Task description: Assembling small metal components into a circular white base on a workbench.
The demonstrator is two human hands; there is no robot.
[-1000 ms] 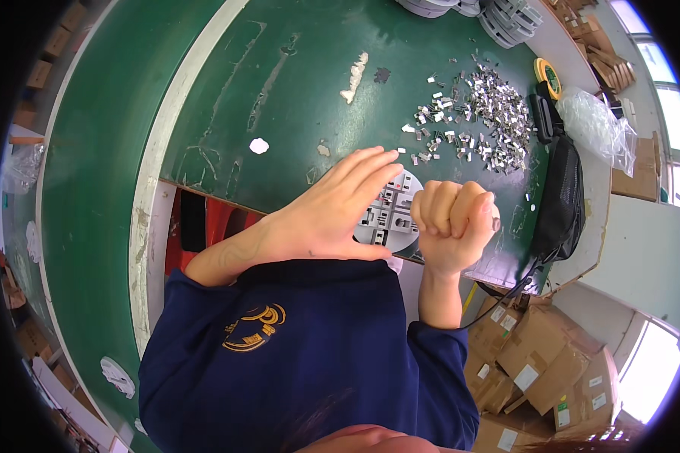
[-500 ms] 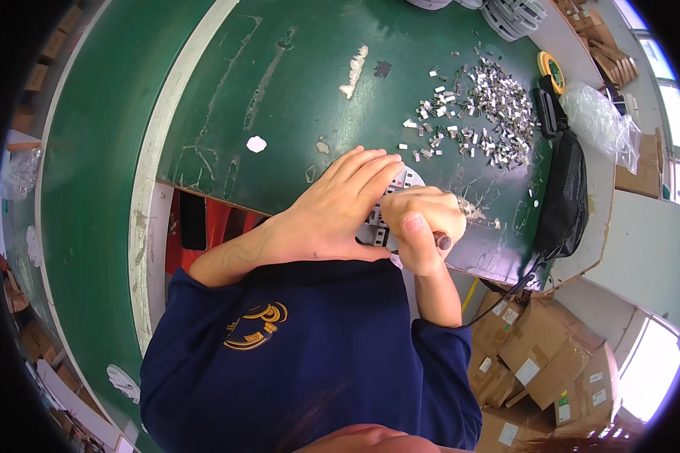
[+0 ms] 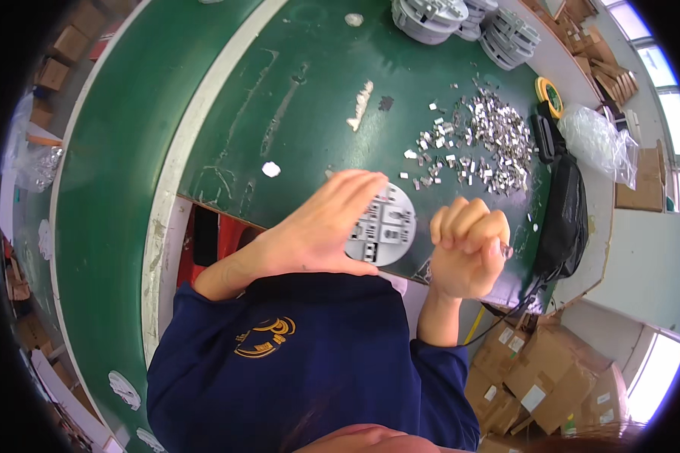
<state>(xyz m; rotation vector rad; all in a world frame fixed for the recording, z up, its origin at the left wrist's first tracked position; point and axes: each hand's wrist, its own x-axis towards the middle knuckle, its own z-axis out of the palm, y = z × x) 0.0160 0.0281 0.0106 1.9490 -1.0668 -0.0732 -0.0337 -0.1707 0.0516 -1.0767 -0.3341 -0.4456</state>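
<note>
A round grey plastic disc [image 3: 405, 243] with slots and small raised parts lies at the table's near edge. My left hand [image 3: 316, 225] holds it from the left, its fingers along the far rim and its thumb along the near rim, covering the disc's left part. To the right of the disc, apart from it, my right hand [image 3: 468, 245] is raised in a fist. From that fist pokes the brown rounded end of a handle [image 3: 507, 251]; the rest of this tool is hidden, so its kind does not show.
A heap of small shiny metal pieces [image 3: 499, 136] spreads over the green table [image 3: 310, 136]. Stacked grey round parts [image 3: 509, 38] stand at the back. Along the right edge lie a yellow tape roll [image 3: 549, 97], a black bag [image 3: 565, 196] and a clear plastic bag [image 3: 598, 136].
My right hand has lifted off the disc and moved right, still closed on the handle, uncovering more of the disc. My left hand stays at the disc. The view has shifted slightly.
</note>
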